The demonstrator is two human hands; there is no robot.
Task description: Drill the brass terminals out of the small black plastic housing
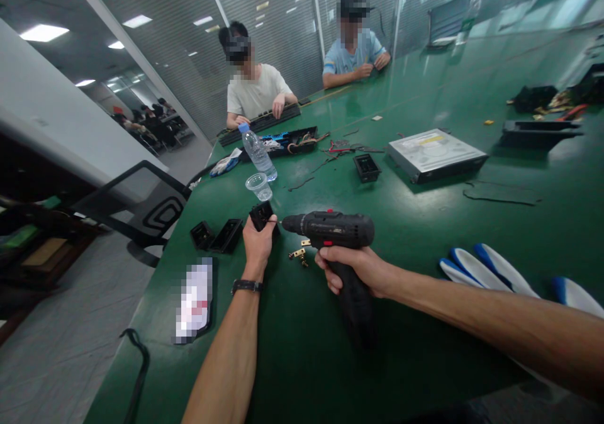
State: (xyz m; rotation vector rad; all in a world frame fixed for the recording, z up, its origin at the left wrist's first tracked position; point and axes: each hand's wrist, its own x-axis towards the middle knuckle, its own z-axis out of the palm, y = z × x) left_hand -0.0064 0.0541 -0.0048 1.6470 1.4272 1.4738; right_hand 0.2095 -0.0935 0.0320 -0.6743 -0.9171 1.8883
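Note:
My right hand (pixel 352 265) is wrapped round the grip of a black cordless drill (pixel 337 228), held with its chuck pointing left. A small black plastic housing (pixel 261 215) is gripped in my left hand (pixel 259 238), thumb along its right side. The drill's bit tip is close to the housing; whether they touch I cannot tell. Several small brass pieces and screws (pixel 301 255) lie on the green table between my hands. Left of my left hand rest two more black housings, a smaller one (pixel 202 235) and a longer one (pixel 227 235).
Beyond my left hand stand a plastic cup (pixel 259 187) and a water bottle (pixel 258 153). A disc drive (pixel 436 153) and another black housing (pixel 367 168) lie farther right. A phone (pixel 194 301) is at left, blue-white gloves (pixel 491 270) at right. Two people sit across the table.

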